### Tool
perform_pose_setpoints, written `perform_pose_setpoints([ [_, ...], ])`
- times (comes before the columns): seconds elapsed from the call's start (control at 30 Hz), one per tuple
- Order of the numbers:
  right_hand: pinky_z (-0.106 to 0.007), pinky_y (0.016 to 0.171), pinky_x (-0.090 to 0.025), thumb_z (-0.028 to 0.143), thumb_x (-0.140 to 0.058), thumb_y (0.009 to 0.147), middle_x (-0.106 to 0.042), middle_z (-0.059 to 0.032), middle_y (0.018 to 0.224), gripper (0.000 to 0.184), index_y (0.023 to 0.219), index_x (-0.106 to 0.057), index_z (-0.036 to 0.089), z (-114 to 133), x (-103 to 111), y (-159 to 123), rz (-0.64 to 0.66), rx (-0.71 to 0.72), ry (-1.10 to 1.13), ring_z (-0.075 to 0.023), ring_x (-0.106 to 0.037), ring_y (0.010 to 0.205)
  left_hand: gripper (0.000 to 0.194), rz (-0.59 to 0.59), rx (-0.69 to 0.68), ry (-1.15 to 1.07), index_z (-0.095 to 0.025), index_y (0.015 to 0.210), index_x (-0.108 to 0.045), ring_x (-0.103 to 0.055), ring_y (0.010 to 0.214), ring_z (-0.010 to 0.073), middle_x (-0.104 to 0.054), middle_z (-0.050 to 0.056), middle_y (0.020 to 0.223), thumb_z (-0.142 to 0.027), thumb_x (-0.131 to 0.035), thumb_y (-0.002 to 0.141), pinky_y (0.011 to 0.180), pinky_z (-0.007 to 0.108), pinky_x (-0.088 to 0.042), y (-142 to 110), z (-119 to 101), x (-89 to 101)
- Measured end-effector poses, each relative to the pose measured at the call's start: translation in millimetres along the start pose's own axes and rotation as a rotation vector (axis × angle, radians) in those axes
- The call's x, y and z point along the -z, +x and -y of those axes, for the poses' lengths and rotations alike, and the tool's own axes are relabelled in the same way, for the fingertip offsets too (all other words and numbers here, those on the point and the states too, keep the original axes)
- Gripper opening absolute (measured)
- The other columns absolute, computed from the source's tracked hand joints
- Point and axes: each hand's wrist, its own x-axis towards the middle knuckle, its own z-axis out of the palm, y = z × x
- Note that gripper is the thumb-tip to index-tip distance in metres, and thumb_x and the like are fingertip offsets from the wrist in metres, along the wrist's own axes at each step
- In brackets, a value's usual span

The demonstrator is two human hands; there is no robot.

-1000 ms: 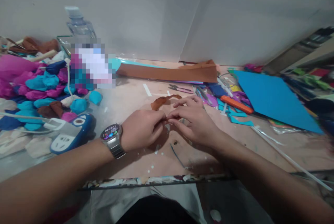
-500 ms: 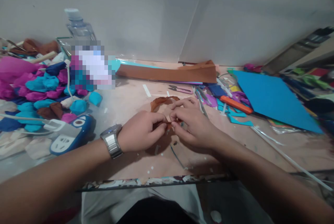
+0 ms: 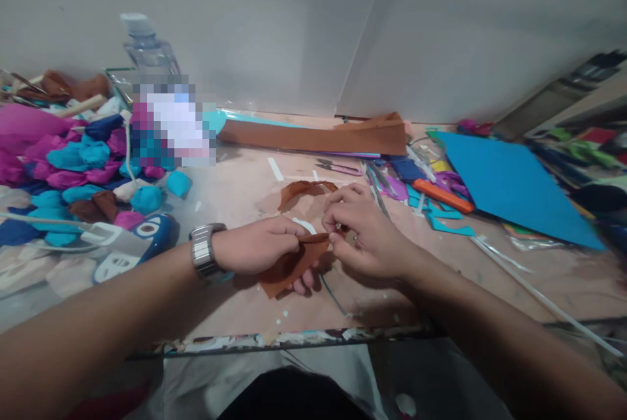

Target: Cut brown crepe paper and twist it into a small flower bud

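Over the middle of the table, my left hand (image 3: 264, 245) grips a piece of brown crepe paper (image 3: 294, 266), thumb on top and fingertips showing beneath it. The paper's lower corner hangs toward the table's front edge. At its upper right edge my right hand (image 3: 365, 230) is closed in a pinch, thumb against forefinger, with a bit of brown between them. Just beyond both hands lies a curved, crumpled brown strip (image 3: 306, 190). A white strip (image 3: 304, 225) shows between the hands.
Bunched blue, magenta and brown pieces (image 3: 78, 155) pile up at left, beside a blue-and-white power socket (image 3: 134, 247) and a bottle (image 3: 147, 44). Behind are a folded brown sheet (image 3: 313, 137) and thread snips (image 3: 337, 166). An orange cutter (image 3: 443, 196) and blue sheet (image 3: 514, 185) lie right.
My left hand has turned and moved slightly left, so the brown paper now shows spread below the thumb. My right hand stays almost in place, slightly apart from the left.
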Motion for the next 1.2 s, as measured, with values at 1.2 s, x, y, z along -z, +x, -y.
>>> perform_pose_setpoints([
  [1.2, -0.045, 0.110, -0.034, 0.020, -0.062, 0.097, -0.074, 0.0018, 0.085, 0.010, 0.097, -0.070, 0.025, 1, -4, -2, -0.048, 0.133, 0.038, -0.0172, -0.066, 0.086, 0.026, 0.009, 0.009, -0.023, -0.015, 0.088, -0.062, -0.072, 0.070, 0.0147, -0.073, 0.004, 0.076, -0.038, -0.065, 0.100, 0.081, 0.033, -0.060, -4, -8, 0.6],
])
